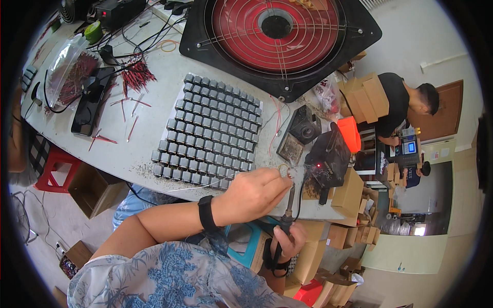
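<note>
My right hand (291,239) is wrapped round the dark handle of a soldering iron (290,203), whose metal shaft points up and away from me. Just left of its tip, my left hand (255,191) is closed in a pinch. A thin silvery solder wire (197,187) runs from the left into that hand. Pale smoke (297,172) hangs around the tip, and the fingers partly hide the contact point. Beside the tip stands a black box-shaped unit (328,159) with a small red light. Rows of small grey metal-cased parts (208,128) cover the table left of my hands.
A large black-framed fan (287,84) with a red inside lies at the table's far side. Red-black wires (137,77), a dark phone-like slab (92,102) and a black soldering stand (300,131) lie about. Cardboard boxes (349,195) crowd the right; a person (395,102) works beyond.
</note>
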`<state>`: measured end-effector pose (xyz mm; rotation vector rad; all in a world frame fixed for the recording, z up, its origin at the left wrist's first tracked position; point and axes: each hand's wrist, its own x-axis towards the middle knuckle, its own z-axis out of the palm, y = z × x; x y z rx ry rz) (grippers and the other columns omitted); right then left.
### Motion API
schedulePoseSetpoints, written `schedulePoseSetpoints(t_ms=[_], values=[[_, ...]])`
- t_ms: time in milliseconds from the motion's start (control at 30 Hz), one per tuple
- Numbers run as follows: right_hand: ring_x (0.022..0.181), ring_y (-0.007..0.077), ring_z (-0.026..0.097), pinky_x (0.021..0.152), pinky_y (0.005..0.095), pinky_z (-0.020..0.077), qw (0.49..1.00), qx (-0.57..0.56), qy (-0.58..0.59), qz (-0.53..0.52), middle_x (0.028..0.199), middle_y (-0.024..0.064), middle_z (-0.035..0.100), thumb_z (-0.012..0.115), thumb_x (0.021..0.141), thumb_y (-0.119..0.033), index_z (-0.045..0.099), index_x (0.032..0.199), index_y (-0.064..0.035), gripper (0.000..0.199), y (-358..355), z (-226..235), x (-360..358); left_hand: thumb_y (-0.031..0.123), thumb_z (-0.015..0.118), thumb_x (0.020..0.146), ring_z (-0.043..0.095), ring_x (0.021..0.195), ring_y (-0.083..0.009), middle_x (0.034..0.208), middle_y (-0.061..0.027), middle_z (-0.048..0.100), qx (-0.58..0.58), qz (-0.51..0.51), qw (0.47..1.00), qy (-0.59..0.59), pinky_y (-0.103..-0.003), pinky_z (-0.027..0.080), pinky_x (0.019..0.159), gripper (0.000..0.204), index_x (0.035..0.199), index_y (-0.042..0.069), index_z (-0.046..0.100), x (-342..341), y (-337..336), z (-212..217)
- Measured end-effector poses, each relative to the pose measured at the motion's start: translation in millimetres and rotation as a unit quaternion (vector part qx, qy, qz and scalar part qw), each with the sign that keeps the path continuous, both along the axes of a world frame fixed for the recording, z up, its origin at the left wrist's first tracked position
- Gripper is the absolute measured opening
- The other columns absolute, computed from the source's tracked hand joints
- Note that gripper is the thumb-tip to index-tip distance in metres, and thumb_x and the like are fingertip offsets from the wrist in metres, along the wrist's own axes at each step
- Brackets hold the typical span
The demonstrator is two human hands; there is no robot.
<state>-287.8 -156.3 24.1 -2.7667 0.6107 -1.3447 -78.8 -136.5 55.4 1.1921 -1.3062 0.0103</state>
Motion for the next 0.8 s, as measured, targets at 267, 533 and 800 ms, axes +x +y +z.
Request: schedulePoseSetpoints(t_ms=[267,533,800], values=[[0.084,0.025,0.054,0.07,0.0346,0.0461,1.0,0.003,0.002,-0.004,0.095,0.0037,0.046,0.073,0.065,0.006,0.067,0.095,-0.0256,0.044,0.7,0.1,0.7,0.002,0.07,0.071,0.057,0.059,-0.0236,0.069,-0.0062,0.054,-0.002,0.002,1.0,-0.003,-0.032,0.046,0.05,0.023,0.092,0.005,0.063,0.2,-1.1,-1.7],[0.084,0.0248,0.054,0.069,0.0346,0.0462,1.0,0.006,0.01,-0.009,0.094,0.0037,0.046,0.074,0.066,0.006,0.067,0.094,-0.0246,0.042,-0.6,1.4,1.0,-0.003,0.063,0.075,0.058,0.063,-0.0277,0.072,-0.0099,0.055,0.023,-0.027,0.998,0.052,-0.034,0.047,0.055,0.021,0.095,0.002,0.06,3.9,4.8,3.4],[0.086,0.0248,0.054,0.07,0.035,0.0467,1.0,0.005,0.005,-0.006,0.095,0.0035,0.047,0.074,0.065,0.005,0.066,0.094,-0.0246,0.042,-0.1,-1.1,1.7,-0.001,0.065,0.077,0.061,0.067,-0.0295,0.079,-0.012,0.059,0.046,-0.065,0.992,0.097,-0.036,0.049,0.058,0.02,0.094,0.002,0.054,-0.6,4.9,-5.5]])
